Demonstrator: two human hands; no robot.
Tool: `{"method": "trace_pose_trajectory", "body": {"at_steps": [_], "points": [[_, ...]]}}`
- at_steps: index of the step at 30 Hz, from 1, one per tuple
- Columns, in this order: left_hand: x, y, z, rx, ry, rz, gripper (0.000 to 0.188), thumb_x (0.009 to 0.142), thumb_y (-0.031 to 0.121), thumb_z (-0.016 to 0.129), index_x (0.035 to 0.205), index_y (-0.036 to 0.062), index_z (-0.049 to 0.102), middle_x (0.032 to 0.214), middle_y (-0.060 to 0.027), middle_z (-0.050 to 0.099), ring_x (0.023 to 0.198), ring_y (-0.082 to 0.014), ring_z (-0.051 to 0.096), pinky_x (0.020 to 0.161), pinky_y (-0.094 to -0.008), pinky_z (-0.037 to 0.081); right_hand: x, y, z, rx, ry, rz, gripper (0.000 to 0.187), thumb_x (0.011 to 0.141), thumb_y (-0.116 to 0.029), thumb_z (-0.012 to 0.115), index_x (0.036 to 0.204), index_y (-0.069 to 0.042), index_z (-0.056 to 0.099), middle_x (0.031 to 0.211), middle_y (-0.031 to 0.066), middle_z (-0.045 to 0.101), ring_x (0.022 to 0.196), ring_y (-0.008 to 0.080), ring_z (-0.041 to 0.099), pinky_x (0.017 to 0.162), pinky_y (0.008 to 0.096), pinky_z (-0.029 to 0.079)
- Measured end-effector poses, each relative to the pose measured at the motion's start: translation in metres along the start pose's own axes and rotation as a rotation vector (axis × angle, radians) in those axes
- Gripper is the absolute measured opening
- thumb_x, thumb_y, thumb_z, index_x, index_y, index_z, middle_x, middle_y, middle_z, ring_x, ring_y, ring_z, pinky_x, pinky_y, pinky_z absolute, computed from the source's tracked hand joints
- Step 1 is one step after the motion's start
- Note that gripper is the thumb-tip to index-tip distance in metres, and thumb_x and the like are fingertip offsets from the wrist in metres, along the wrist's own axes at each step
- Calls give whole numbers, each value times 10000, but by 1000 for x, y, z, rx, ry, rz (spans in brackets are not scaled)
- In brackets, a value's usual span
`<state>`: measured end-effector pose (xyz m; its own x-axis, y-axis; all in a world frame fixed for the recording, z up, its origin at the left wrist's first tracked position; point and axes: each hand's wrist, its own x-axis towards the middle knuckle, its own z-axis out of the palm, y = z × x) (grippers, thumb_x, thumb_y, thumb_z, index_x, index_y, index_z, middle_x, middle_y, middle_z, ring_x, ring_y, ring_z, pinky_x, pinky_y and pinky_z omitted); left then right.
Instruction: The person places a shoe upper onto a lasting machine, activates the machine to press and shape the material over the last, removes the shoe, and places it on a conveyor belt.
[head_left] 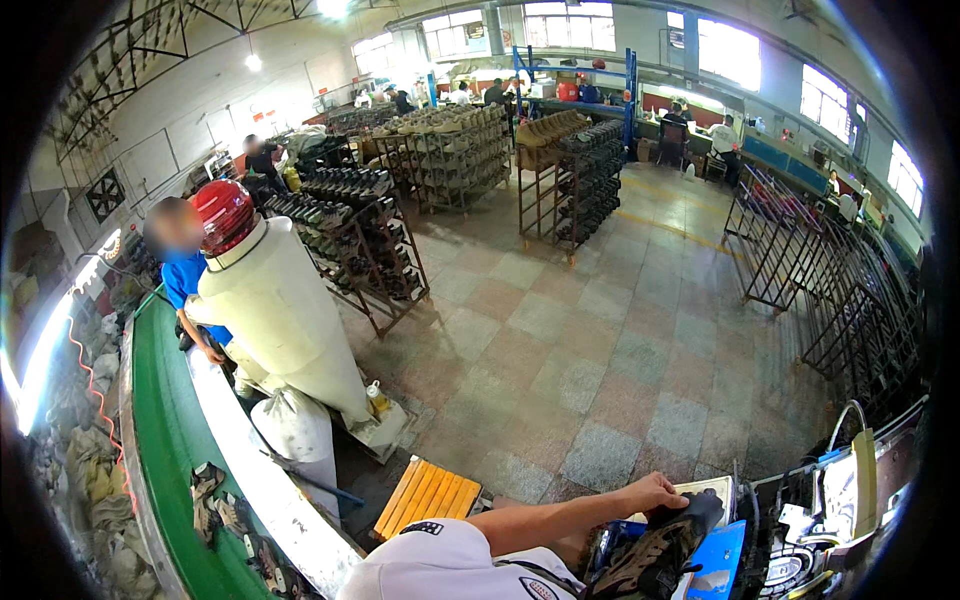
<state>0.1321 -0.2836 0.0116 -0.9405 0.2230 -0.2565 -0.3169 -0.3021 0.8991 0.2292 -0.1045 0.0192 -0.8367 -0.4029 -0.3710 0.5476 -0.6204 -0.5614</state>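
Observation:
My left hand (655, 492) reaches out to the right at the lower edge. Its fingers are closed at the black collar of a camouflage shoe (648, 560), patterned in brown and dark tones. The shoe's lower part runs off the bottom of the picture. Beside it lies a flat blue piece (716, 562), with a pale tray-like thing (712, 487) behind. To the right stands a metal machine (800, 550) with a curved bar. My right hand does not show.
At left runs a green conveyor belt (165, 450) carrying several camouflage shoes (207, 495). Beyond it a person in blue (183, 280) stands by a large white vessel (270, 300) with a red top. A yellow slatted stool (428, 500) is close by. Shoe racks (570, 190) fill the hall.

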Motion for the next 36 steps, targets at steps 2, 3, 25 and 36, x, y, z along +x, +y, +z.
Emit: {"method": "trace_pose_trajectory", "body": {"at_steps": [2, 3, 25, 36], "points": [[-1, -5, 1, -9, 43, -7, 343, 887, 374, 775, 790, 47, 741, 660, -11, 597, 554, -109, 531, 478, -291, 395, 1, 2, 1, -1, 2, 5, 712, 931, -516, 590, 1476, -85, 435, 1415, 98, 493, 1274, 282, 461, 1096, 422, 338], [0, -7, 3, -6, 56, -11, 360, 892, 388, 769, 785, 46, 739, 665, -15, 601, 556, -109, 535, 477, -292, 393, 1, 3, 1, -3, 1, 6, 717, 930, -519, 591, 1479, -85, 433, 1419, 98, 492, 1278, 284, 460, 1100, 424, 336], [54, -61, 21, 249, 497, 239, 681, 993, 512, 575, 644, -73, 546, 565, -92, 397, 575, -159, 376, 531, -437, 370, -12, -3, -15, -25, -38, -17, 818, 912, -591, 594, 1530, -94, 392, 1508, 117, 463, 1377, 325, 433, 1189, 462, 304], [43, -52, 24, 103, 509, 239, 659, 990, 520, 613, 596, -6, 573, 563, -2, 472, 561, -91, 394, 503, -356, 345, -13, 0, -22, -18, -71, 38, 799, 914, -553, 608, 1528, -86, 401, 1510, 126, 476, 1391, 332, 440, 1205, 477, 311]]}}
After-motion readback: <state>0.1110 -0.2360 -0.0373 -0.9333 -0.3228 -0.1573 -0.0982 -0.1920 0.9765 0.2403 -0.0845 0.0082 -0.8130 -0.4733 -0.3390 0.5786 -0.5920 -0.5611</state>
